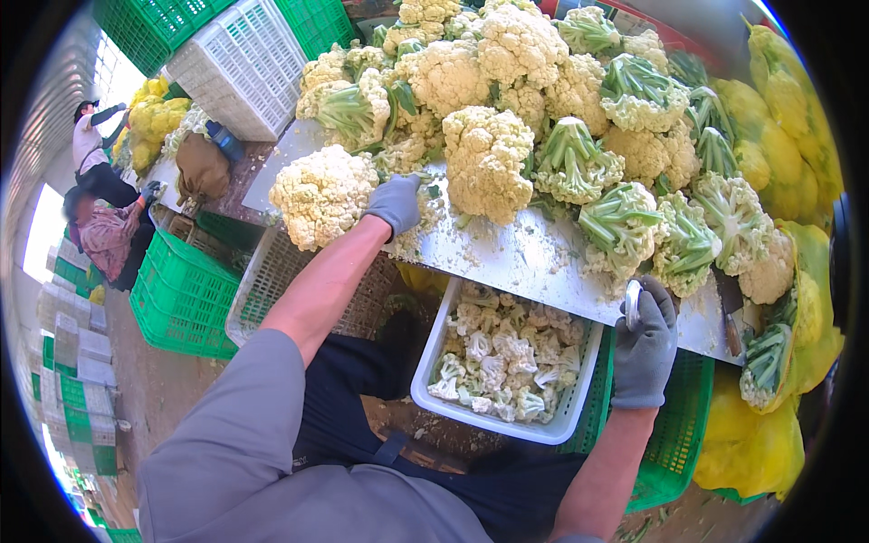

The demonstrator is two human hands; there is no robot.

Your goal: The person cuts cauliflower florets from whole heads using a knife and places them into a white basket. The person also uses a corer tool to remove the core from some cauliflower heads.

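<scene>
A large cream cauliflower head (322, 197) is at the left part of the metal-topped table (475, 254), overhanging its near edge. My left hand (396, 206), in a grey glove, is closed against the right side of this head; the fingertips are partly hidden. In my right hand (645, 346), also gloved, is a small shiny metal tool (633, 305) with a rounded outline; the glove covers the rest of it. That hand is just off the table's near edge. Below the table edge, between my arms, a white plastic crate (419, 390) holds cut cauliflower florets (506, 353).
Cauliflower heads (519, 47) are piled across the table's back and right. A knife (731, 319) lies at the right end, beside yellow net bags (750, 434). Green crates (180, 298) and a whitish crate (237, 319) stand at left. Two people (112, 231) are farther left.
</scene>
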